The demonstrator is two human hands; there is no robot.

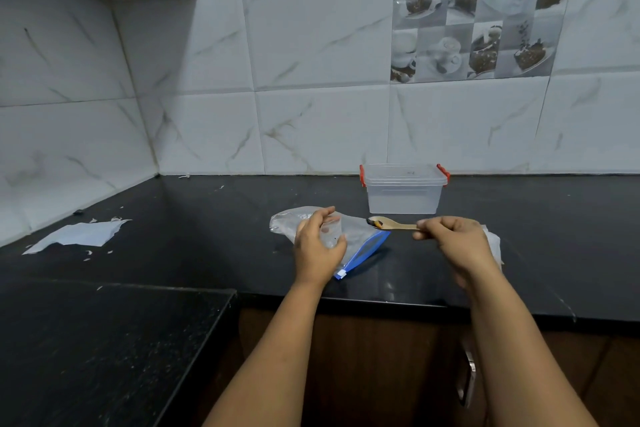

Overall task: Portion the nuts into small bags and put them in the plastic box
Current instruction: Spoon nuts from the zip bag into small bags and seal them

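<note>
My left hand (pixel 317 248) grips a small clear bag (pixel 330 230), held upright over a large clear zip bag (pixel 360 241) with a blue slider strip that lies on the black counter. My right hand (pixel 453 241) pinches the handle of a wooden spoon (pixel 391 224). The spoon's bowl holds a few dark and orange nuts and hovers just right of the small bag. The clear plastic box (pixel 403 189) with red clips stands closed behind the spoon, by the wall.
More clear plastic (pixel 493 243) lies under my right hand. Torn white paper (pixel 81 234) and scraps sit at the left of the black counter (pixel 207 236). A lower dark surface (pixel 104 340) juts out front left. Tiled walls close off the back and left.
</note>
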